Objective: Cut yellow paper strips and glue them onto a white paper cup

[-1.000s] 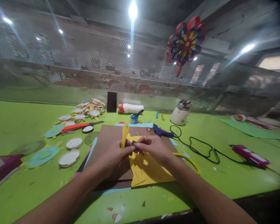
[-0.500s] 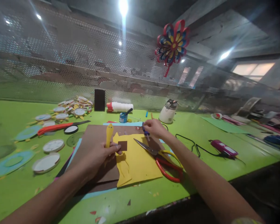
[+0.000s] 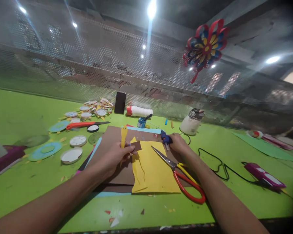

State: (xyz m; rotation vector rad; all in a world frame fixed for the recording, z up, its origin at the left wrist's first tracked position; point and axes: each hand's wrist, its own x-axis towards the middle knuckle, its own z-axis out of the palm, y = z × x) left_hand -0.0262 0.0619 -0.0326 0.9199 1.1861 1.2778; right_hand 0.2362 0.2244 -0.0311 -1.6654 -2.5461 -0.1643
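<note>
The left hand point(image 3: 117, 154) pinched a small brown square point(image 3: 136, 147) between thumb and fingers, and the same grip held a narrow yellow cutout point(image 3: 123, 135) with two dark dots near its rounded top, which stood roughly upright. The brown square stuck out from the fingertips toward the right hand point(image 3: 179, 143), over the upper left part of a yellow sheet point(image 3: 153, 172). The right hand, well apart from the left, was closed on the rear of a blue glue gun point(image 3: 165, 137); its fingertips were partly hidden, so how far they wrapped around was hard to make out. The glue gun's nozzle pointed down over the upper right of the brown sheets point(image 3: 113, 132), beyond the scissors point(image 3: 171, 163). Those lay with blades slightly parted across the yellow sheet's right side, the red handle reaching past the sheets toward the front edge of the desk point(image 3: 88, 211). Bare green surface showed between that handle and the edge, and more lay between the right forearm and a purple box point(image 3: 266, 175). To the left, two white discs point(image 3: 78, 141) point(image 3: 71, 155) sat near the sheets, with an orange-handled tool point(image 3: 79, 124) behind them.
</note>
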